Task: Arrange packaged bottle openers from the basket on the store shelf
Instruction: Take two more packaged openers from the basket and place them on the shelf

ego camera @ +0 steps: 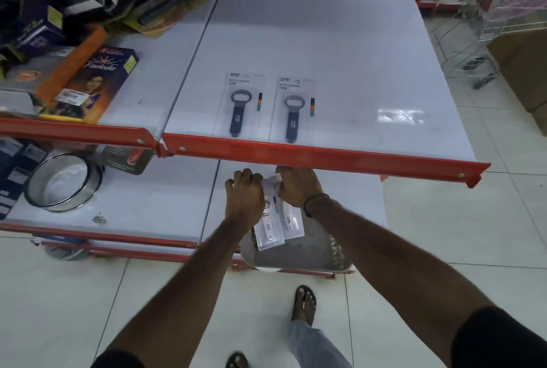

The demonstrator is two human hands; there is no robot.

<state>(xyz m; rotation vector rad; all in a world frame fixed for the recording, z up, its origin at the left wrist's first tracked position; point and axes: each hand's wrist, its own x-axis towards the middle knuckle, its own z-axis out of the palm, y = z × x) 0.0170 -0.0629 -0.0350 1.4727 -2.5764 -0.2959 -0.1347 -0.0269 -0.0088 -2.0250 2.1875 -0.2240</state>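
Observation:
Two packaged bottle openers with dark blue handles lie side by side near the front of the white upper shelf (340, 51): the left pack (240, 102) and the right pack (294, 108). Below the shelf's red front rail, my left hand (244, 197) grips a pack with a white opener (268, 230). My right hand (297, 187) grips another white-opener pack (291, 221). Both packs hang over the grey basket (310, 253), which rests on the lower shelf's front edge.
The red rail (325, 157) juts out just above my hands. Boxed goods (97, 80) crowd the upper shelf to the left. A steel sieve (63, 182) sits on the lower shelf at left. A wire cart (479, 27) and cardboard boxes stand at right.

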